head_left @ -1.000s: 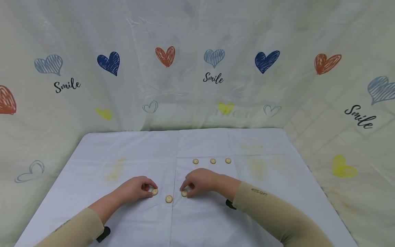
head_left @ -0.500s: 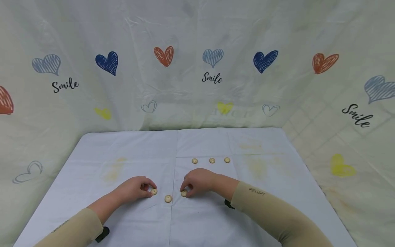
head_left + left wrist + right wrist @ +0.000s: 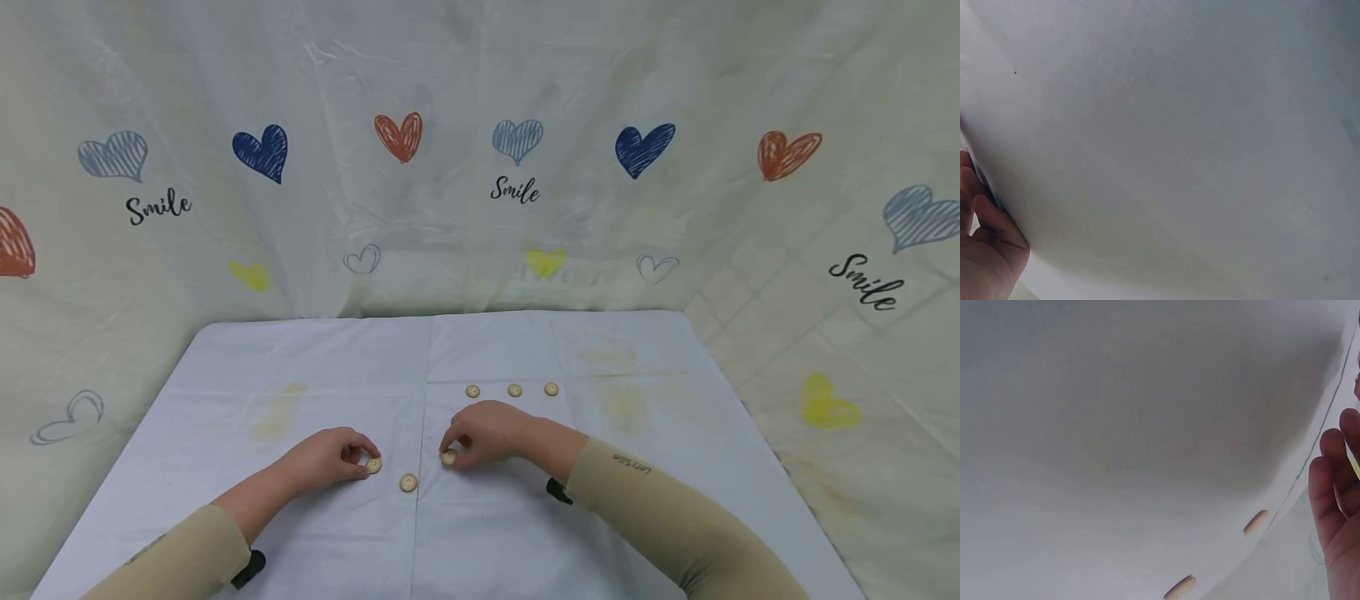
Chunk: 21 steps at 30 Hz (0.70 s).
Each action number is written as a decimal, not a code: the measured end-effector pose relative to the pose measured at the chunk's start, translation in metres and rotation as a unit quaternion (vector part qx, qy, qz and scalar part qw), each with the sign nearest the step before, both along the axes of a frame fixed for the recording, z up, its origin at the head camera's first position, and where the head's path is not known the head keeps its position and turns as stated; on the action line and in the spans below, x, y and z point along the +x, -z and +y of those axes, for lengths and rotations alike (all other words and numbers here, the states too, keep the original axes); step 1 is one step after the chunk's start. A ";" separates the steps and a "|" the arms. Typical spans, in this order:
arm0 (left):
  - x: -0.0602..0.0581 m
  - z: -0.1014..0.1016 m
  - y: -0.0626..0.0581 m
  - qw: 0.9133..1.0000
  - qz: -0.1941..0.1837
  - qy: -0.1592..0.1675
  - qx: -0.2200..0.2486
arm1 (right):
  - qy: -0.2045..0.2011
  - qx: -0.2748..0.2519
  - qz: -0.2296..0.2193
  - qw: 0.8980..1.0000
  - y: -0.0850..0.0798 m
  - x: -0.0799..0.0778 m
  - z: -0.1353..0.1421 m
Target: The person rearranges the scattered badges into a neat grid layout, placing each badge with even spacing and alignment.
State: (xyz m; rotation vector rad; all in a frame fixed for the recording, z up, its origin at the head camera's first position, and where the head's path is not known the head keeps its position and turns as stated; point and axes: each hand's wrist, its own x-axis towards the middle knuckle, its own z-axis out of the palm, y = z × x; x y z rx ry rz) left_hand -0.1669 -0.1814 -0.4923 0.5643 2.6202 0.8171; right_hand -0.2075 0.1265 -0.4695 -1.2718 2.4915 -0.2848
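A round wooden button point(image 3: 374, 466) is pinched between the thumb and fingers of my left hand point(image 3: 326, 457), at the left of the table. My right hand point(image 3: 487, 433) pinches another wooden button point(image 3: 448, 457) by its edges. Between the two hands, a little nearer to me, a third button point(image 3: 408, 482) lies flat with nothing touching it. In the left wrist view only part of the left hand point(image 3: 991, 250) shows, and its button is hidden. The right wrist view catches the right hand's fingers point(image 3: 1325, 494) at its edge.
Behind the right hand lie three more buttons in a row: a left one point(image 3: 472, 391), a middle one point(image 3: 514, 390) and a right one point(image 3: 551, 389). A white cloth point(image 3: 300, 358) covers the table. Sheets printed with hearts point(image 3: 450, 217) hang around it.
My right hand has moved slightly away from me with its button. The left hand and the other buttons have stayed in place on the table.
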 end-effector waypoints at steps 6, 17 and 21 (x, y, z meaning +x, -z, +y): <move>-0.001 0.000 0.000 1.000 -0.003 0.000 -0.002 | 0.013 -0.006 -0.007 1.000 -0.003 -0.002 0.005; -0.001 0.000 0.001 1.000 -0.006 -0.001 0.000 | 0.045 -0.015 -0.005 0.999 -0.010 -0.006 0.029; -0.002 0.000 0.002 1.000 -0.006 -0.002 0.001 | 0.058 -0.017 0.007 0.998 -0.010 -0.009 0.046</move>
